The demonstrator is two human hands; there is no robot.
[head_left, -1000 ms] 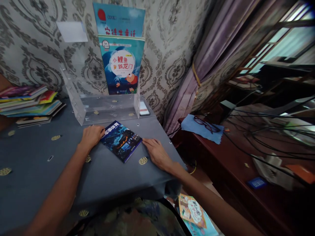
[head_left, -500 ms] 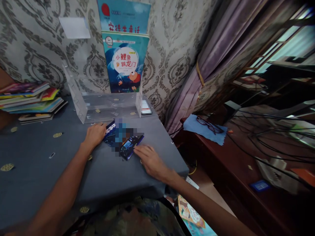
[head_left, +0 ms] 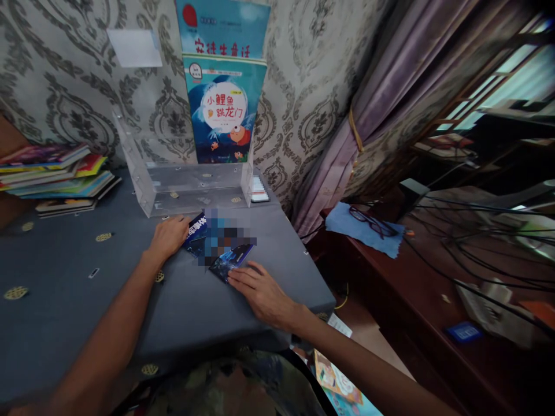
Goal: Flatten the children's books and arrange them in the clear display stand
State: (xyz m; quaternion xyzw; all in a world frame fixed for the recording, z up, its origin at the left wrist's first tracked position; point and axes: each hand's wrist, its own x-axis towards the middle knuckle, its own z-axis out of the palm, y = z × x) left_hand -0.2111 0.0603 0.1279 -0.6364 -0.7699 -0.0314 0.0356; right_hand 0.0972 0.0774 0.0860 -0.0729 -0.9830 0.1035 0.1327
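Observation:
A small dark blue book [head_left: 196, 238] with white lettering along its left edge lies tilted on the cloth-covered table [head_left: 108, 289]. Much of its middle is blurred out by blocks, so I cannot tell whether it is one cover or a spread. My left hand [head_left: 170, 236] is closed at the left edge, its fingertips partly hidden by the book. My right hand [head_left: 262, 293] rests at the lower right corner, fingers stretched over the dark shiny surface and thumb apart. Behind the book stands a clear acrylic rack [head_left: 195, 199].
Two upright picture books, the front one a blue-green book [head_left: 225, 110], rise from the rack. A stack of books [head_left: 65, 173] sits at the left. To the right, a brown desk [head_left: 390, 294] carries glasses [head_left: 373, 222] on a blue cloth [head_left: 342, 225] and tangled cables [head_left: 477, 242].
My right hand has slid slightly left and down, from the book's right edge onto its lower corner. The left hand keeps its place. The view has shifted a little.

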